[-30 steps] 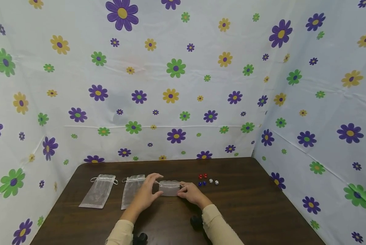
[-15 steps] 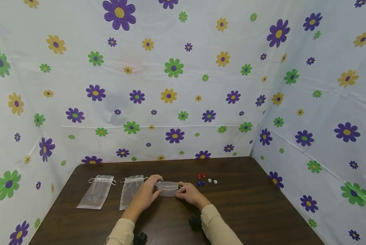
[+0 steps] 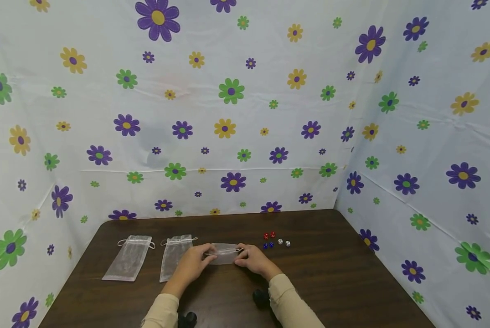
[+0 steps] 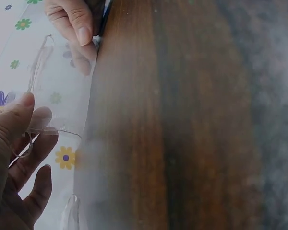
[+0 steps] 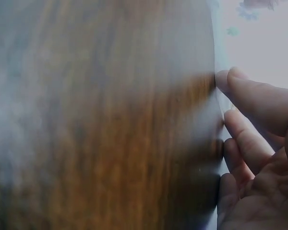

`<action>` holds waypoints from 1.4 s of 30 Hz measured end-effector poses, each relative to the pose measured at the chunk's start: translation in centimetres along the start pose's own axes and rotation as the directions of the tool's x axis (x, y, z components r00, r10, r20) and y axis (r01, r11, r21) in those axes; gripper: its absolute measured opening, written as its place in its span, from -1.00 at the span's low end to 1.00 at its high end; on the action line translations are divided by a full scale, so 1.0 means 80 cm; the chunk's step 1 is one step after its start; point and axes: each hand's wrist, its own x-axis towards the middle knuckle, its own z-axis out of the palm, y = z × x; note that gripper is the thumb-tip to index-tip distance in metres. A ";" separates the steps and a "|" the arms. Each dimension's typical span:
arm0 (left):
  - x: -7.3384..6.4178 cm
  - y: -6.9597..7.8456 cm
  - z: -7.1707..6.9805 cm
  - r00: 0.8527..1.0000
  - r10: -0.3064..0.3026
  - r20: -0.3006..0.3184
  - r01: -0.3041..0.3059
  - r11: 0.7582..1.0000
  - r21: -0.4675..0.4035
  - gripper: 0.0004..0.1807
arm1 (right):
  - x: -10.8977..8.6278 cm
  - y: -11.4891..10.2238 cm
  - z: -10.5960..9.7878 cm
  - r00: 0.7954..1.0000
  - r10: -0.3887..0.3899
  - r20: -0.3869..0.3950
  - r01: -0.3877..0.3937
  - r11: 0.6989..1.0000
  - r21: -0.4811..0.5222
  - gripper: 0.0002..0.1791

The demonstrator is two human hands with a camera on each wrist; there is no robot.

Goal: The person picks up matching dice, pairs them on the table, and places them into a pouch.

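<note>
A sheer white drawstring organza bag (image 3: 225, 256) is held sideways between both hands at the middle of the table. My left hand (image 3: 193, 263) pinches its left end; in the left wrist view the thumb and a fingertip show through the mesh, and a cord loop (image 4: 25, 149) hangs by the fingers. At the other end, my right hand (image 3: 254, 259) pinches the bag near its white cord. The right wrist view shows the thumb and fingertips of that hand close together, the bag there hardly visible. Another organza bag (image 3: 175, 255) lies flat just left of my left hand.
A further organza bag (image 3: 129, 260) lies at the left of the dark wooden table (image 3: 331, 273). Beyond my right hand are small dice: red dice (image 3: 266, 236), blue dice (image 3: 265, 245) and white dice (image 3: 280, 241). Flower-printed sheeting (image 3: 245, 109) stands behind the table.
My left fingers have come down and closed in on the bag's left end. The bag has shifted slightly, with its cord line nearer its middle. The right hand keeps its grip.
</note>
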 end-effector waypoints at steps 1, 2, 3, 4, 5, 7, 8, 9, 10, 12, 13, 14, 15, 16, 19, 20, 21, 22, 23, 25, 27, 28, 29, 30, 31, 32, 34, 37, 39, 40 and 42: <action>-0.001 -0.001 0.000 1.000 -0.013 -0.006 0.013 1.000 -0.022 -0.86 | 0.000 -0.001 0.000 1.000 0.002 0.002 -0.002 1.000 0.003 -0.92; -0.002 -0.003 0.001 1.000 -0.025 -0.014 0.024 0.999 -0.046 -0.86 | 0.000 -0.001 0.000 1.000 0.002 0.004 -0.002 1.000 0.001 -0.92; -0.002 -0.004 0.001 0.999 -0.034 -0.024 0.033 0.998 -0.062 -0.86 | 0.000 -0.001 0.000 1.000 0.003 0.006 -0.003 1.000 -0.001 -0.92; -0.003 -0.005 0.002 0.998 -0.046 -0.033 0.044 0.996 -0.082 -0.85 | -0.001 -0.002 0.000 1.000 0.005 0.008 -0.005 1.000 0.001 -0.92; -0.004 -0.006 0.002 0.997 -0.057 -0.042 0.053 0.993 -0.102 -0.85 | -0.001 -0.002 0.000 1.000 0.005 0.011 -0.005 1.000 -0.001 -0.92; -0.005 -0.007 0.002 0.996 -0.068 -0.054 0.060 0.990 -0.131 -0.85 | -0.001 -0.003 0.000 1.000 0.006 0.015 -0.006 1.000 -0.005 -0.92; -0.005 -0.007 0.001 0.996 -0.074 -0.056 0.065 0.988 -0.143 -0.85 | -0.002 -0.003 0.000 1.000 0.002 0.016 -0.001 1.000 -0.010 -0.92; -0.005 -0.007 0.001 0.995 -0.078 -0.056 0.069 0.986 -0.151 -0.85 | -0.002 -0.004 0.001 1.000 0.002 0.017 -0.002 1.000 -0.012 -0.92; -0.006 -0.007 0.000 0.995 -0.082 -0.054 0.072 0.985 -0.157 -0.86 | -0.002 -0.004 0.001 1.000 0.003 0.020 -0.002 1.000 -0.018 -0.92; -0.006 -0.006 0.000 0.996 -0.081 -0.049 0.072 0.985 -0.159 -0.88 | -0.003 -0.005 0.001 1.000 -0.004 0.024 0.005 0.999 -0.040 -0.91; -0.006 -0.006 -0.001 0.996 -0.082 -0.045 0.074 0.985 -0.158 -0.88 | -0.003 -0.005 0.001 1.000 -0.009 0.027 0.010 0.999 -0.046 -0.91; -0.006 -0.006 -0.001 0.996 -0.080 -0.041 0.073 0.985 -0.157 -0.89 | -0.003 -0.005 0.001 0.999 -0.014 0.028 0.016 0.999 -0.050 -0.91; -0.006 -0.006 -0.001 0.996 -0.078 -0.038 0.071 0.986 -0.151 -0.89 | -0.003 -0.005 0.001 0.999 -0.019 0.031 0.021 0.998 -0.053 -0.90; -0.006 -0.006 -0.002 0.996 -0.077 -0.035 0.071 0.986 -0.148 -0.89 | -0.003 -0.005 0.001 0.999 -0.023 0.033 0.025 0.998 -0.059 -0.89; -0.006 -0.005 -0.002 0.997 -0.068 -0.025 0.064 0.988 -0.138 -0.88 | -0.004 -0.004 0.000 0.998 -0.039 0.043 0.042 0.997 -0.060 -0.89; -0.006 -0.005 -0.002 0.998 -0.065 -0.021 0.061 0.989 -0.133 -0.87 | -0.005 -0.004 -0.001 0.998 -0.039 0.049 0.042 0.997 -0.064 -0.88; -0.006 -0.005 -0.002 0.998 -0.065 -0.016 0.063 0.990 -0.127 -0.87 | -0.006 -0.003 -0.002 0.997 -0.045 0.056 0.049 0.996 -0.070 -0.86; -0.006 -0.005 -0.002 0.998 -0.063 -0.011 0.061 0.991 -0.118 -0.87 | -0.007 -0.002 -0.003 0.997 -0.048 0.061 0.053 0.996 -0.075 -0.85; -0.006 -0.005 -0.001 0.998 -0.056 -0.007 0.055 0.992 -0.111 -0.87 | -0.008 -0.001 -0.005 0.997 -0.053 0.064 0.058 0.995 -0.077 -0.83; -0.006 -0.005 0.000 0.998 -0.055 0.003 0.055 0.994 -0.096 -0.86 | -0.011 0.001 -0.007 0.996 -0.060 0.066 0.065 0.995 -0.078 -0.78; -0.006 -0.004 0.000 0.999 -0.049 0.008 0.050 0.995 -0.086 -0.86 | -0.013 0.002 -0.010 0.996 -0.063 0.056 0.066 0.996 -0.065 -0.73; -0.006 -0.004 0.000 0.999 -0.045 0.007 0.045 0.995 -0.083 -0.85 | -0.013 0.003 -0.012 0.997 -0.068 0.048 0.070 0.996 -0.057 -0.71; -0.007 -0.004 0.000 0.999 -0.042 0.007 0.042 0.996 -0.083 -0.85 | -0.014 0.003 -0.013 0.997 -0.066 0.040 0.068 0.997 -0.044 -0.69; -0.007 -0.004 0.000 0.999 -0.044 0.009 0.044 0.996 -0.081 -0.85 | -0.015 0.004 -0.014 0.997 -0.068 0.029 0.069 0.997 -0.032 -0.68; -0.007 -0.003 0.000 0.999 -0.042 0.010 0.043 0.996 -0.081 -0.85 | -0.015 0.005 -0.016 0.997 -0.074 0.013 0.075 0.997 -0.030 -0.67; -0.008 -0.003 0.000 0.999 -0.041 0.012 0.041 0.996 -0.083 -0.85 | -0.016 0.006 -0.018 0.997 -0.081 -0.007 0.081 0.997 -0.018 -0.67; -0.009 -0.002 -0.001 0.999 -0.041 0.019 0.042 0.996 -0.085 -0.85 | -0.017 0.009 -0.023 0.994 -0.089 -0.064 0.089 0.996 0.000 -0.69; -0.009 -0.002 -0.002 0.999 -0.037 0.028 0.040 0.995 -0.089 -0.86 | -0.018 0.016 -0.033 0.976 -0.071 -0.206 0.074 0.997 0.005 -0.74; -0.009 -0.002 -0.002 0.999 -0.031 0.032 0.034 0.995 -0.090 -0.87 | -0.019 0.020 -0.041 0.948 -0.042 -0.316 0.047 0.999 0.007 -0.77; -0.008 -0.002 -0.002 0.999 -0.028 0.034 0.031 0.995 -0.090 -0.87 | -0.019 0.022 -0.045 0.930 -0.024 -0.366 0.028 1.000 0.007 -0.78; -0.008 -0.003 -0.001 0.999 -0.021 0.035 0.024 0.996 -0.090 -0.87 | -0.020 0.027 -0.052 0.900 0.010 -0.437 -0.008 1.000 0.005 -0.78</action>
